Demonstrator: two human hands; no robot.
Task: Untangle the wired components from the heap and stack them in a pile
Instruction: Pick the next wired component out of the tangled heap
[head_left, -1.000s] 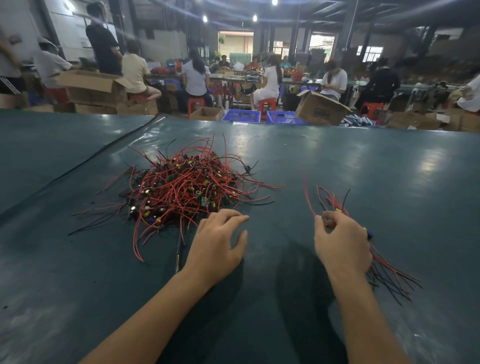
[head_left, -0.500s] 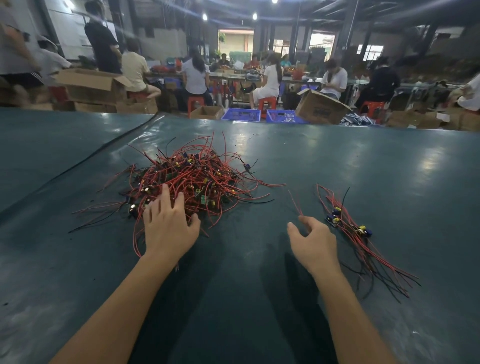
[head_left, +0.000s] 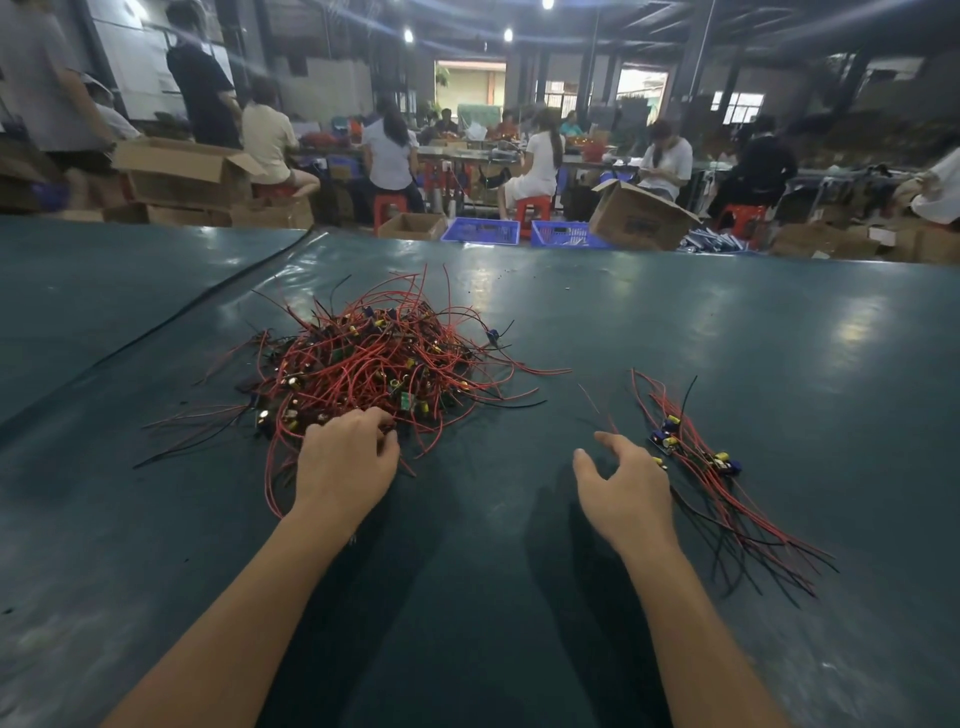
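A tangled heap of red and black wired components (head_left: 374, 369) with small yellow and blue parts lies on the dark green table (head_left: 753, 332), left of centre. My left hand (head_left: 345, 462) is at the heap's near edge, its fingers curled into the red wires there. To the right, a small pile of sorted wired components (head_left: 727, 488) lies with its wires fanned toward me. My right hand (head_left: 623, 483) hovers just left of that pile, fingers relaxed and spread, holding nothing.
A raised seam in the table cover (head_left: 182, 322) runs diagonally at the left. Beyond the far table edge stand cardboard boxes (head_left: 636, 215) and blue crates (head_left: 480, 231). Several people sit at benches farther back.
My right hand let go of the component at the small pile and drew back left, open. My left hand reached onto the heap's near edge, then curled its fingers into the wires.
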